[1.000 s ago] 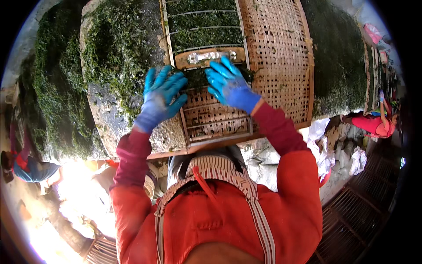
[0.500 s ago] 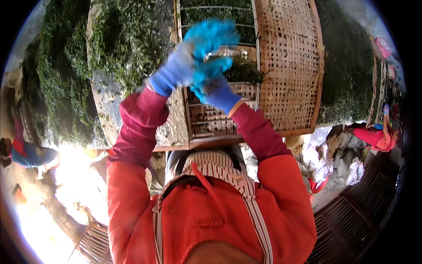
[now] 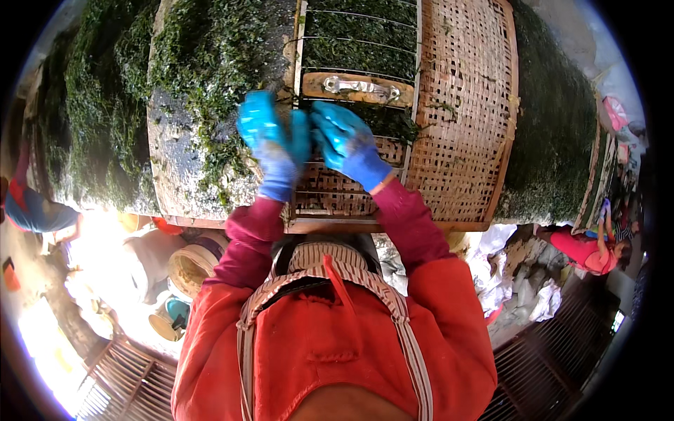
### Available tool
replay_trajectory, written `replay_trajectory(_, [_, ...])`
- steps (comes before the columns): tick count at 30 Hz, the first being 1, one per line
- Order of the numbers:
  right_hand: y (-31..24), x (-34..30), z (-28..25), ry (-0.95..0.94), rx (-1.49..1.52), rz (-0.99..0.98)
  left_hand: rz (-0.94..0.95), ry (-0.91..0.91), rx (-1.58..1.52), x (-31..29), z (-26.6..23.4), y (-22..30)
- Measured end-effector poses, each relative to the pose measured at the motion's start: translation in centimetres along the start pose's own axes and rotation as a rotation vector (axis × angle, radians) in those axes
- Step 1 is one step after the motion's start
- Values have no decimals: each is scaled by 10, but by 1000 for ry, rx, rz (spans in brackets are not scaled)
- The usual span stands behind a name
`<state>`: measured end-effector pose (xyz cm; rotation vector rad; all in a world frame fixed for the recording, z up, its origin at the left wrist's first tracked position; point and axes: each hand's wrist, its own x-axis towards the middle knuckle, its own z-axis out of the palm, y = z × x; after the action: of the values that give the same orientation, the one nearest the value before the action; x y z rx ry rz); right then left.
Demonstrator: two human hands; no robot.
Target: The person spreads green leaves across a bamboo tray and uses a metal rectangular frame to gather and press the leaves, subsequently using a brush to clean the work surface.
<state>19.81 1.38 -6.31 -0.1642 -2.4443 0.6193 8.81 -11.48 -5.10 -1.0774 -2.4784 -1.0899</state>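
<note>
The person's blue-gloved left hand [image 3: 270, 130] is over the left rail of a slatted frame [image 3: 419, 52], beside a heap of dark green, seaweed-like strands [image 3: 203, 63]. Its grip is blurred, so I cannot tell whether it is closed on anything. The right hand [image 3: 344, 137] is just beside it, fingers close together and partly extended; its underside is hidden, so its hold cannot be told either. A wooden bar [image 3: 317, 84] with a metal handle [image 3: 361, 88] lies across the frame, untouched, above a dark green strip [image 3: 386, 121] on the woven mat [image 3: 467, 112]. The step in hand looks like tidying strands along that rail; continuing evenly would call for flat fingers and light pressure.
</note>
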Motion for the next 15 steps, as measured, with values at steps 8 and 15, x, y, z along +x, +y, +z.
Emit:
replay_trajectory(8, [-2,8,-42,150,264,142,463,-189,-488,10,-13,22])
replay_trajectory(15, [-56,123,52,50,135,-96,287,-727,79,-31,-3,-46])
